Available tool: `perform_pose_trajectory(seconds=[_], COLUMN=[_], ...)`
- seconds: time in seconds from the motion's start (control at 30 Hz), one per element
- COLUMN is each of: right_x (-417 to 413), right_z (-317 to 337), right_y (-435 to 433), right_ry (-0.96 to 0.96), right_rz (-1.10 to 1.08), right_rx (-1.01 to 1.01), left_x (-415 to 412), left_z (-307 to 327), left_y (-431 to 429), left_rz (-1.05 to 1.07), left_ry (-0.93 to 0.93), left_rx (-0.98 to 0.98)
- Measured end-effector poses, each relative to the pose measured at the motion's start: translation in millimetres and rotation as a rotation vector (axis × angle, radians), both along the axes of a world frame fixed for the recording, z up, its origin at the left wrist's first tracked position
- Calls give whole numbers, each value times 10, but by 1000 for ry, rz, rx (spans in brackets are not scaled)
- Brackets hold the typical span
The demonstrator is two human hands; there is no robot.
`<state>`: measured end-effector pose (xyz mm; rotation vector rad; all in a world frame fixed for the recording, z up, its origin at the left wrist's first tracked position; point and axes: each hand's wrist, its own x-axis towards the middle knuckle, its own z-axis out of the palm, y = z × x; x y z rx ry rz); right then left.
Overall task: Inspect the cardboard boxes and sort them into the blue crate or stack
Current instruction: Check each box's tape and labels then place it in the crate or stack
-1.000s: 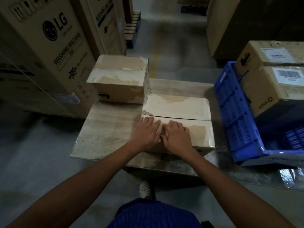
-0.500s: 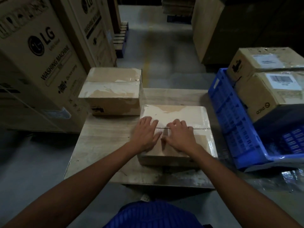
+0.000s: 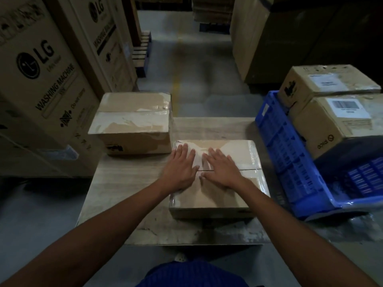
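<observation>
Item one: the near cardboard box (image 3: 219, 195), shut and taped. We find it on the tabletop (image 3: 128, 183), toward its right side, with its top flaps meeting along a seam that runs left to right.

Item two: the left hand (image 3: 180, 168). We record it palm down on the top of that box, near the box's left edge, fingers straight and slightly spread, gripping nothing.

Item three: the right hand (image 3: 222, 168). We see it lying flat just beside the left one on the same top, fingers extended across the seam, likewise gripping nothing.

Item four: a second cardboard box (image 3: 132, 123), taller, at the tabletop's far left corner. Its near right corner comes close to the first box; we cannot tell whether they touch.

Item five: the blue crate (image 3: 290, 158), just right of the tabletop and tilted. We count two labelled boxes at its far end, a barcode-labelled box (image 3: 335, 125) and a further box (image 3: 323, 83) behind it.

Item six: tall washing-machine cartons (image 3: 41, 90), standing on the floor to the left.
</observation>
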<state>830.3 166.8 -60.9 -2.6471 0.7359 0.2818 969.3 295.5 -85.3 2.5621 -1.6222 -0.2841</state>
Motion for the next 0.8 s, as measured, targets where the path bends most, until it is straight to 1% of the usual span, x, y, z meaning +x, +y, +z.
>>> perform_pose_trajectory(seconds=[0.07,0.1,0.17,0.2,0.27,0.33,0.5,0.57,0.63,0.73,0.8], right_x=[-163,-264,-450,-513,-598,-640,-631,-635,-713,-934,-1095], right_z=[61,62,31,9,-15,-14,17,48,107,160,92], right_y=[-169,-266,-436,-482,-511,-509,-539,-573,-558,-354,-146], right_ry=[-59,-54,22,62,113,132,167,157,107,-11,-14], right_rz=[-99,-153,-216,-212,-164,-127,-118,-104,-125,-230,-196], right_rx=[37,-8,-111,-132,-145,-133,-95,-61,-65,-147,-210], left_x=[-123,-211,-432,-537,-683,-729,-703,-744,-845,-1101,-1269], left_z=[92,127,128,104,19,-50,-24,28,92,120,45], left_y=[-113,-208,-424,-514,-617,-618,-674,-707,-679,-511,-362], left_rz=[6,-8,-38,-43,-40,-28,-26,3,42,49,-5], left_ry=[54,83,144,161,119,68,45,31,39,91,106], left_rx=[-52,-91,-121,-98,-33,0,75,117,107,5,-12])
